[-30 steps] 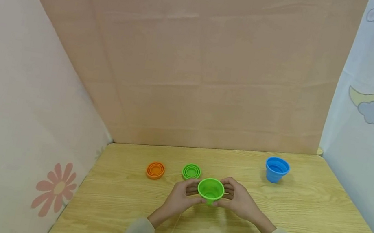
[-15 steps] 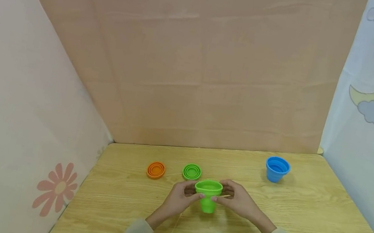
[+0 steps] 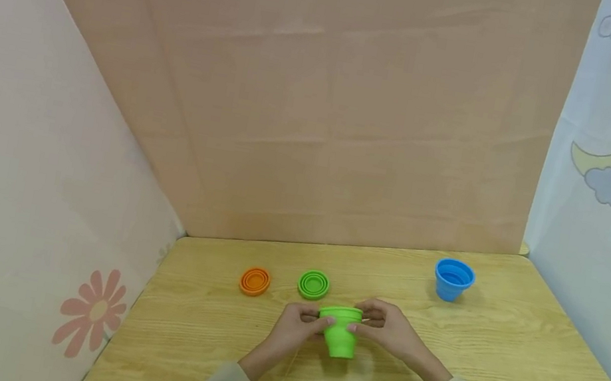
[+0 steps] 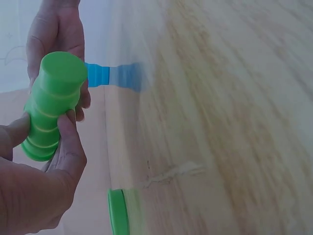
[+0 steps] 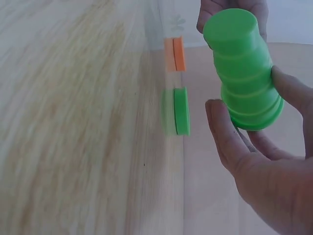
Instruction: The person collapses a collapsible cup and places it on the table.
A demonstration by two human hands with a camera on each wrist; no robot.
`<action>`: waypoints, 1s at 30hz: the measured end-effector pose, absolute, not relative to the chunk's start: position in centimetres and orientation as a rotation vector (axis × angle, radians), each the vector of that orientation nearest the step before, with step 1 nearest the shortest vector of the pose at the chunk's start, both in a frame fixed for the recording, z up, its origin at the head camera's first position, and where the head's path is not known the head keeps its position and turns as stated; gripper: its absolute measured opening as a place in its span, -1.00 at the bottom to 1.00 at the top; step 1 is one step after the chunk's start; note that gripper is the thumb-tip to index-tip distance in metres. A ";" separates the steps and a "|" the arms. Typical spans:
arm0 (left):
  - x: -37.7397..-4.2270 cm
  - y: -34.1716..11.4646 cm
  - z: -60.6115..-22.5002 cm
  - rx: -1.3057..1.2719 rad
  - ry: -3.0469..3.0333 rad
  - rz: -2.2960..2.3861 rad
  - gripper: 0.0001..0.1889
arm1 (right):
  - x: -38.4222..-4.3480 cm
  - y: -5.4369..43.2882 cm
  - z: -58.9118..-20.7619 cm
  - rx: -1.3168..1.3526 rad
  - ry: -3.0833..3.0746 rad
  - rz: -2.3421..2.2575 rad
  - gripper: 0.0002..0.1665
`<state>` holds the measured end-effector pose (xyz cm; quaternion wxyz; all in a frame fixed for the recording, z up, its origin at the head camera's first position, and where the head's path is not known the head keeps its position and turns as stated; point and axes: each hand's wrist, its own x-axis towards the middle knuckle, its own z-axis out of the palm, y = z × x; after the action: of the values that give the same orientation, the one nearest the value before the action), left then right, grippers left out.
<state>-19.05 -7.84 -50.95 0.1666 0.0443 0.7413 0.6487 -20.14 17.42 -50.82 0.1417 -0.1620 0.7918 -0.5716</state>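
A light green collapsible cup (image 3: 340, 338), drawn out to its full ringed height, is held just above the table between both hands. My left hand (image 3: 291, 328) grips its left side near the rim, thumb in front and fingers behind. On the other side my right hand (image 3: 388, 331) holds the rim area, its thumb on the near wall. In the left wrist view the cup (image 4: 54, 103) shows its closed base and stepped rings. The right wrist view has the same cup (image 5: 244, 73), with the right thumb against its wall. Its inside is hidden now.
Behind the hands lies a flattened green collapsible cup (image 3: 313, 284), with a flattened orange one (image 3: 254, 282) to its left. An extended blue cup (image 3: 453, 280) stands at the back right of the wooden table (image 3: 186, 325). Cloth-covered walls (image 3: 353, 124) enclose the back and sides.
The green cup has tipped so its outer wall and base face the head camera instead of its inside. Both hands have stayed on it, shifting slightly nearer.
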 end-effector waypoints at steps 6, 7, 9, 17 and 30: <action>-18.9 -7.7 -51.0 0.086 2.104 1.842 -0.54 | -19.9 17.2 -51.0 -0.363 2.204 -1.705 -0.28; -18.8 -7.7 -51.1 0.088 2.104 1.841 -0.53 | -19.9 17.2 -51.0 -0.354 2.186 -1.717 -0.28; -18.8 -7.8 -51.3 0.093 2.117 1.842 -0.51 | -19.9 17.2 -51.0 -0.343 2.134 -1.751 -0.26; -19.0 -8.5 -51.7 0.167 2.188 1.869 -0.44 | -19.9 17.4 -50.9 -0.311 1.889 -1.857 -0.24; -19.2 -8.9 -52.0 0.238 2.183 1.868 -0.61 | -19.6 17.4 -50.9 -0.367 1.734 -1.867 -0.41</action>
<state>-19.22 -8.91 -52.00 0.1287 0.0819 0.7509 0.6426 -19.56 17.36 -50.88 0.2800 -0.1369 0.6467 -0.6962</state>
